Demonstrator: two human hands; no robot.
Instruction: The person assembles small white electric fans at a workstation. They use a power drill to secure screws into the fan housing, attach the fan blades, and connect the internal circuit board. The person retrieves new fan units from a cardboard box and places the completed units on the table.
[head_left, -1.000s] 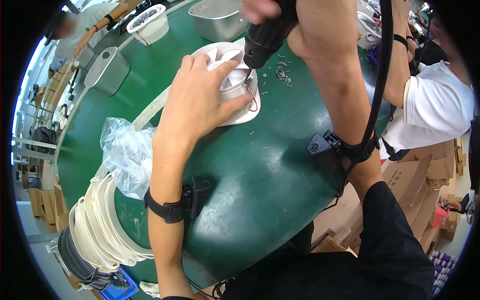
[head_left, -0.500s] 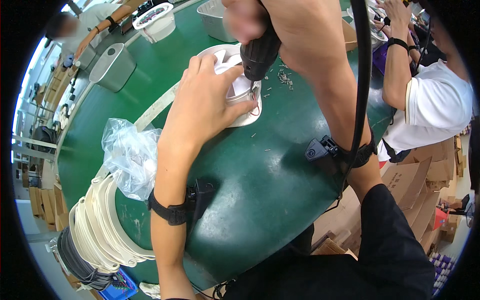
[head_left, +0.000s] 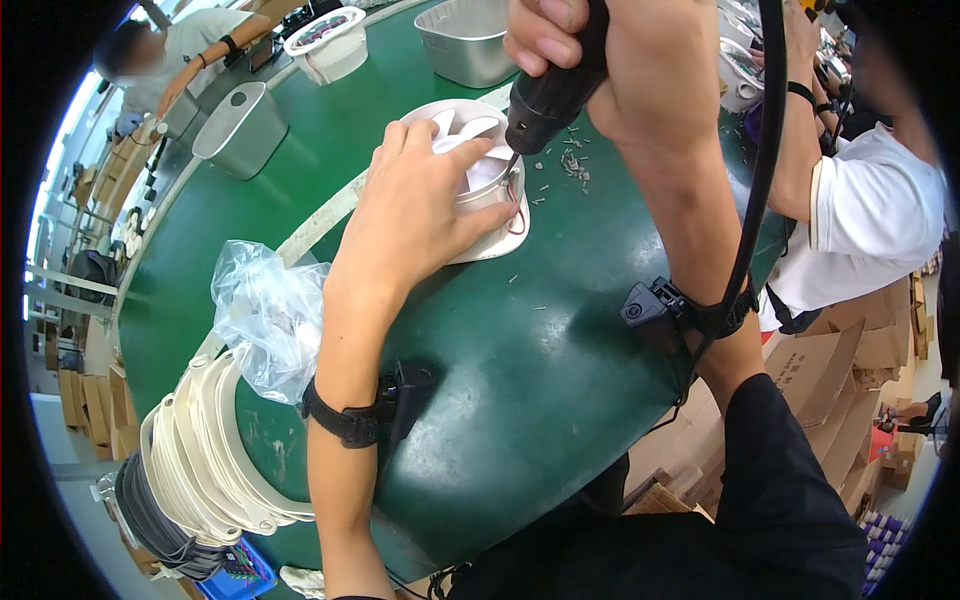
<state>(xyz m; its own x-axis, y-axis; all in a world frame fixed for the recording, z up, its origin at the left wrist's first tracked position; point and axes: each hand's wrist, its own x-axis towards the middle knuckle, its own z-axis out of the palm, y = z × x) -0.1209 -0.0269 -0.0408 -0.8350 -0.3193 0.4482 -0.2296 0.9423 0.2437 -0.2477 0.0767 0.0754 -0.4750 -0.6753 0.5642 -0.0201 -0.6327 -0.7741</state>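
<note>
A white fan housing [head_left: 470, 135] with pale blades and red wires lies on the green table [head_left: 560, 380]. My left hand [head_left: 415, 215] lies over its near side and grips it, thumb toward the hub. My right hand [head_left: 610, 60] is closed around a black electric screwdriver [head_left: 545, 100], held upright with its bit touching the housing by the red wires. A black cable runs down from the tool past my right wrist. Both wrists carry black bands with small devices.
Loose screws [head_left: 572, 165] are scattered right of the fan. A crumpled clear plastic bag [head_left: 265, 315] and a stack of white rings [head_left: 205, 470] sit at the near left. Grey metal bins [head_left: 240, 125] [head_left: 470, 40] stand beyond. Another person in white [head_left: 860, 215] works at the right; cardboard boxes [head_left: 830, 360] below.
The view has tilted slightly, so everything sits lower in frame. My right hand has brought the screwdriver down a little, and its bit now touches the fan housing. My left hand keeps its grip.
</note>
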